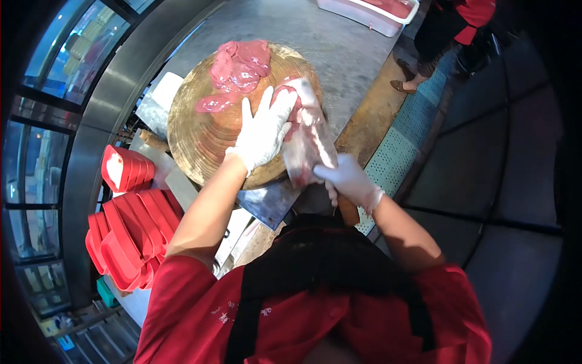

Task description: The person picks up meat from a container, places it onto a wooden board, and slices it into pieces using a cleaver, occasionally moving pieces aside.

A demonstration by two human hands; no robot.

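My right hand (351,181), in a white glove, is closed around a wide-bladed cleaver (310,142). The blade is smeared by motion and lies over the right edge of a round wooden chopping block (194,136). My left hand (262,133), also gloved, rests on the block with thumb and forefinger apart. Its other fingers press on a piece of raw meat (293,115) beside the blade, which partly hides it. Farther back on the block are a pile of glossy pink meat (239,64) and a smaller slice (215,102).
Stacked red trays (136,227) stand at the left, below a smaller red stack (130,170). A white tub (379,21) of red meat sits at the far end of the metal table (357,67). Another person (433,42) stands at upper right near a perforated green mat (406,133).
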